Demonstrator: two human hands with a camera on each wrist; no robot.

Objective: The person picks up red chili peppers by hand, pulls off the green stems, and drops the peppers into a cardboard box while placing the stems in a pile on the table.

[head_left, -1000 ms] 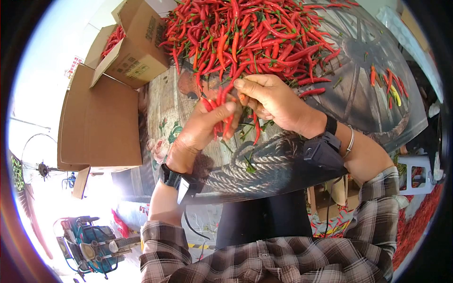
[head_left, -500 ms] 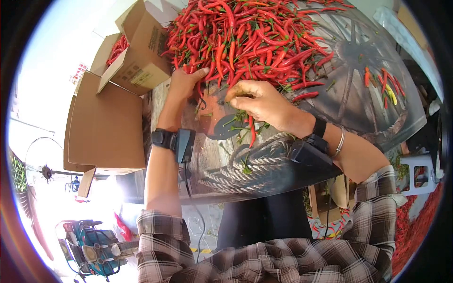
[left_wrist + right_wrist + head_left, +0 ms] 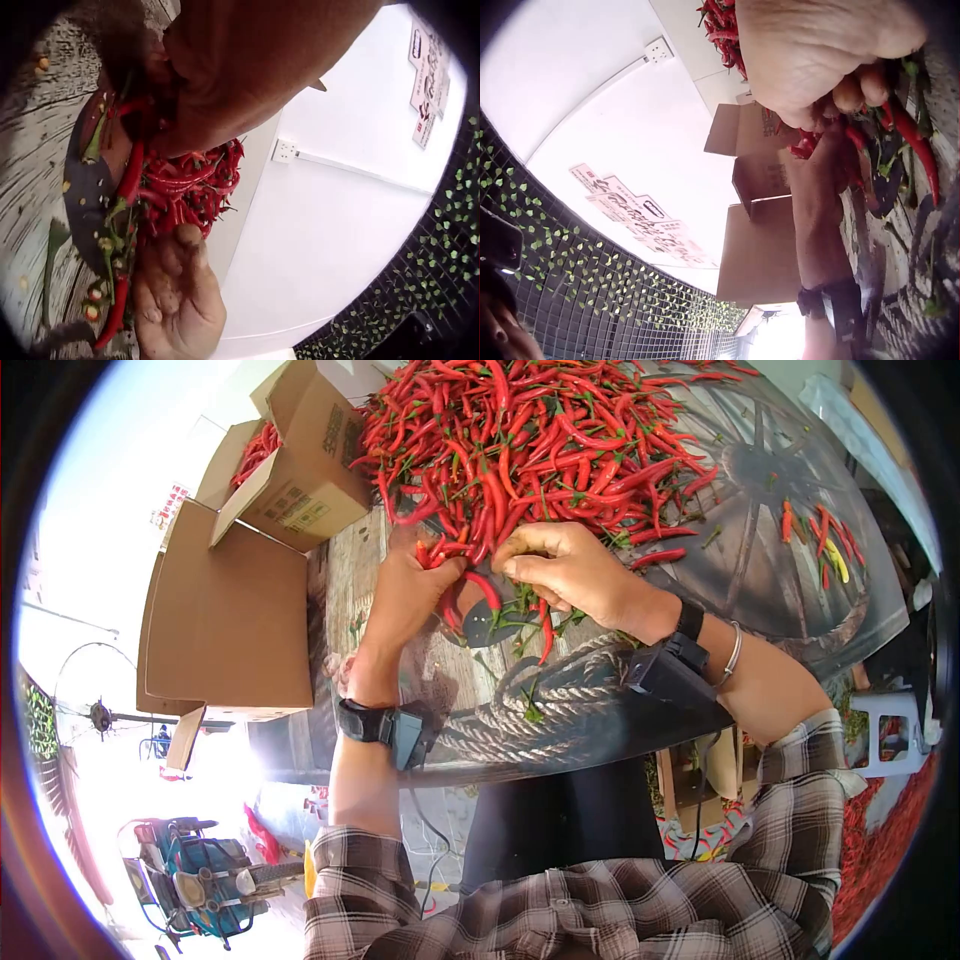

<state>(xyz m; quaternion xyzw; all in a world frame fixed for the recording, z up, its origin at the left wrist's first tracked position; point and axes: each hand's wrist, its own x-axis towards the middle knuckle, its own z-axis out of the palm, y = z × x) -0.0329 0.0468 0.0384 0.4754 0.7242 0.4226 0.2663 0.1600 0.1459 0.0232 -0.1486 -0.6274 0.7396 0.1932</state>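
My left hand (image 3: 405,595) grips a few red chili peppers (image 3: 485,590) at the near edge of a big heap of red chili peppers (image 3: 560,450). Some of their ends stick out past the thumb and fingers. Close by on the right, my right hand (image 3: 585,572) hovers over the table with its fingers curled and its thumb near the index finger. Seen in the left wrist view, the right hand (image 3: 180,300) shows nothing between its fingertips. Below it lie green stems (image 3: 520,640) and a loose red chili pepper (image 3: 546,632).
An open cardboard box (image 3: 290,510) with red chilies inside stands at the left of the patterned table (image 3: 720,550), by a large box flap (image 3: 230,620). Several red chilies and a yellow chili (image 3: 838,563) lie apart at the right. A stool (image 3: 885,730) stands beyond the table edge.
The left hand held chilies beside the right hand, reached out to the left edge of the heap, and is now back nearer with chilies in its grip. The right hand stays about in place.
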